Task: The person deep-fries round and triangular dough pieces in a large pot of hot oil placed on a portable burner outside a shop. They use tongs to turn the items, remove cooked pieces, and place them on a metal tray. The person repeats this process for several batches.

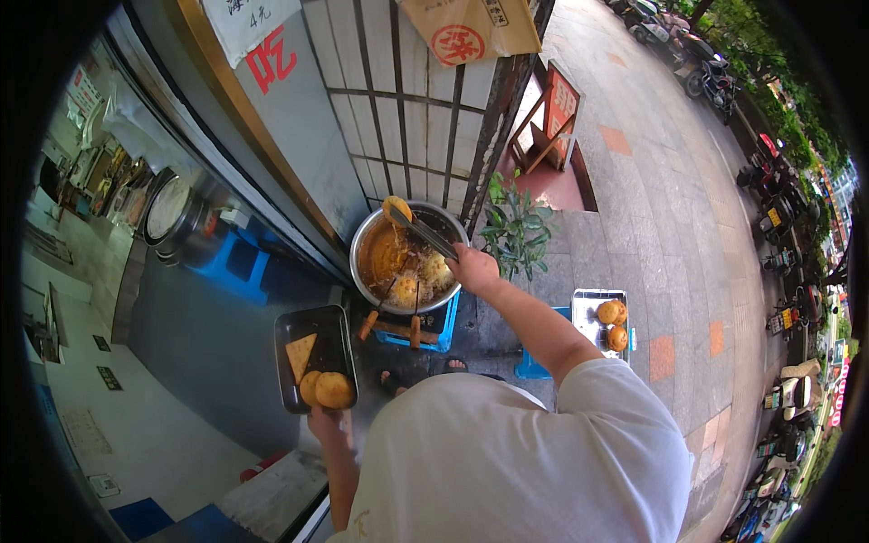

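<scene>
My right hand [475,268] grips metal tongs [434,237], whose tips pinch a round, golden fried cake [394,209] over the far rim of a wide metal pot [356,254]. Dark oil bubbles in this pot, and two utensils with wooden handles [415,334] lean over its near edge. Another fried cake [406,290] sits in the oil by them. Lower left, my left hand [326,424] holds the near end of a black rectangular tray [327,324]. On it lie a triangular fried piece [300,358] and two round cakes [334,390].
The pot stands on a blue support [446,332] against a tiled wall [407,129]. To the right, a silver tray [585,319] with several round fried pieces rests on a blue stool [533,366]. A leafy plant [519,231] grows beside the pot. A doorway frame [271,176] borders it left.
</scene>
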### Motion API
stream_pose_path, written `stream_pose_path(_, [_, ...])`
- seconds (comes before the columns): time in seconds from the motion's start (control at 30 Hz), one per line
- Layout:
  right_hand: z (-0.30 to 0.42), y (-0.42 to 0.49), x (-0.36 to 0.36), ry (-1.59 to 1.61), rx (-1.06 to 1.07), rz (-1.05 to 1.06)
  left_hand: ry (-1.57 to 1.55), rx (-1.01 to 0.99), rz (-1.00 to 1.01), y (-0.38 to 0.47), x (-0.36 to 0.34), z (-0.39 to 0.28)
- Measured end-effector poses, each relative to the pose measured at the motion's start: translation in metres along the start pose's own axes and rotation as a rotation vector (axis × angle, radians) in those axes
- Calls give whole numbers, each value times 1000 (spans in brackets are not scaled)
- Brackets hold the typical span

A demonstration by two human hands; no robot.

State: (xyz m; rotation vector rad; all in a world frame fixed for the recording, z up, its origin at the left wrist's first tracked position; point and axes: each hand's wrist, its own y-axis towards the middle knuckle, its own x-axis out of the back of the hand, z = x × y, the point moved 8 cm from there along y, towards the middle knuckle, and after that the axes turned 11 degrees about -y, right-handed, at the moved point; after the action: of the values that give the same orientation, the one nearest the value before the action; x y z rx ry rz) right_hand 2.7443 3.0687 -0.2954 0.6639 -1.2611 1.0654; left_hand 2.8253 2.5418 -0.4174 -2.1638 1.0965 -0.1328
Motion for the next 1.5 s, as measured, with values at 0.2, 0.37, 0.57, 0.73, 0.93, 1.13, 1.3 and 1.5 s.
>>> stream_pose_path(0.2, [0, -1, -4, 6, 14, -35, 9, 3, 24, -10, -2, -3])
stream_pose_path(0.37, [-2, 0, -6, 10, 13, -44, -18, 21, -27, -14, 0, -1])
stream_pose_path(0.57, [-4, 3, -7, -31, -6, -21, -33, 50, 37, -13, 2, 2])
stream_pose_path(0.73, [-3, 3, -6, -30, 14, -23, 63, 12, -25, -10, 10, 2])
stream_pose_path(0.93, [-6, 3, -9, -8, -19, 9, 39, 7, -37, -12, 10, 4])
stream_pose_path(1.13, [-9, 3, -11, -4, -21, 29, 72, -8, -72, -18, 12, 1])
stream_pose_path(1.3, [-10, 3, -14, -7, -29, 58, 79, -16, -53, -20, 10, 0])
stream_pose_path(1.5, [-11, 2, -17, -27, -3, 53, 77, -17, -92, -28, 13, 0])
